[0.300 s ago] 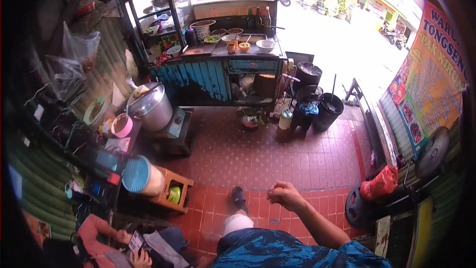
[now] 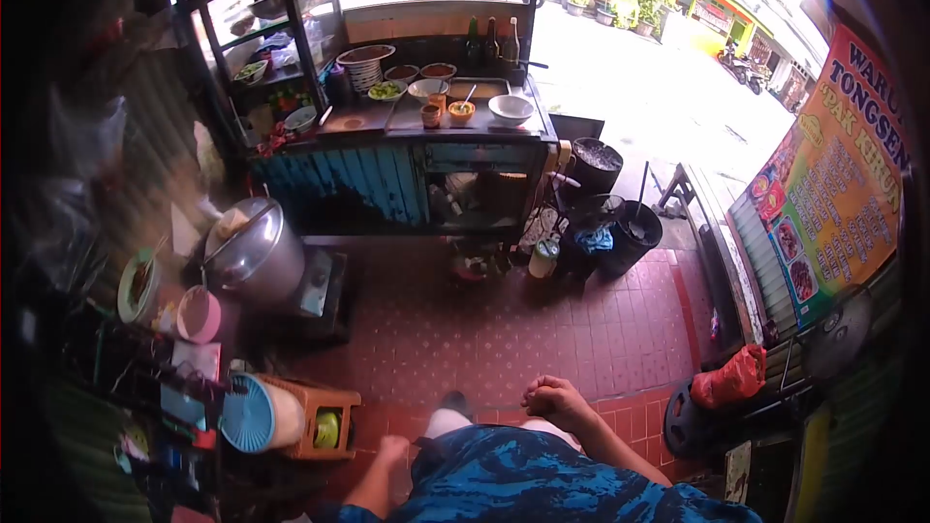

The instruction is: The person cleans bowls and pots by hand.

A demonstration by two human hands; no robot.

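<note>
In front of my body, over the tiled floor (image 2: 484,320), my right hand (image 2: 557,402) hangs with its fingers curled in, and no object shows in it. My left hand (image 2: 390,450) is low beside my blue patterned shirt (image 2: 504,475); motion smears its fingers. Neither hand touches anything around it. Nearest to the left hand is an orange plastic stool (image 2: 344,397) with a green thing inside, next to a container with a ribbed blue lid (image 2: 247,414).
Ahead stands a food cart (image 2: 339,184) with bowls, plates and bottles. To the left are a large metal pot (image 2: 254,257), a pink bowl (image 2: 199,315) and a plate (image 2: 140,286). Dark buckets (image 2: 635,232), a red bag (image 2: 731,378), a fan (image 2: 838,324) and a banner (image 2: 833,174) are on the right.
The cart and buckets now appear closer as I step forward. My left hand has come into view at lower left. The seated person at lower left has almost left the picture.
</note>
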